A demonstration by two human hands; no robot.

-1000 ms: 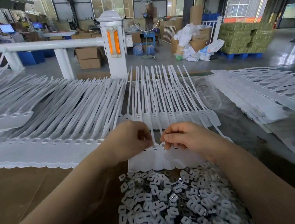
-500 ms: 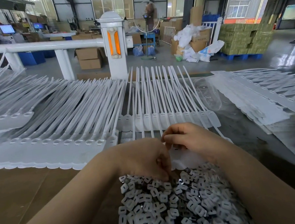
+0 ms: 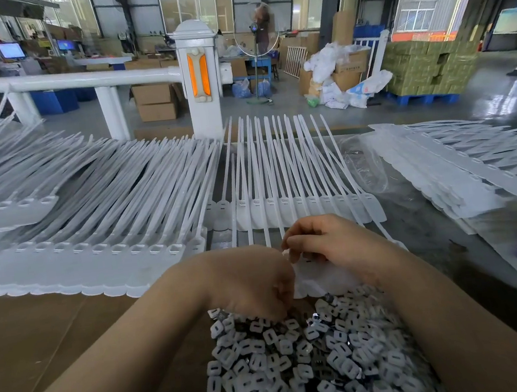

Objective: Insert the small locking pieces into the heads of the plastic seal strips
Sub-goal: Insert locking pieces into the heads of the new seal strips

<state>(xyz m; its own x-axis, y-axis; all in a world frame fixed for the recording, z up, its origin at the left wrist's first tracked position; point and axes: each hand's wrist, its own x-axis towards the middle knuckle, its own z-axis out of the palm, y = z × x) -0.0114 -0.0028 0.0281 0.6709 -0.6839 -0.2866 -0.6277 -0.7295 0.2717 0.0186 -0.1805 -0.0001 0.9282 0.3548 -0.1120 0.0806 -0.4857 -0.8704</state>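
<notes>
Left hand (image 3: 254, 288) has dropped from the seal strips (image 3: 320, 272) into the locking-piece pile (image 3: 302, 361) just below them, fingers curled, probably pinching one. Right hand (image 3: 330, 242) stays pinching the strip heads, ready.

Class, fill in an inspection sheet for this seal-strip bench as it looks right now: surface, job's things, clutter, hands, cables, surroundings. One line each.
Surface: brown bench top, bare at the near left.
Job's things: heap of small locking pieces at the near edge; strip heads by the hands; rows of white seal strips fanned left, centre and right.
Clutter: crumpled clear plastic bag between the centre and right rows.
Hands: left hand curled, fingertips down in the heap, what it grips is hidden; right hand curled over the strip heads, pinch unclear.
Cables: nothing seen.
Surroundings: white railing post, cardboard boxes, standing fan, stacked pallet.
</notes>
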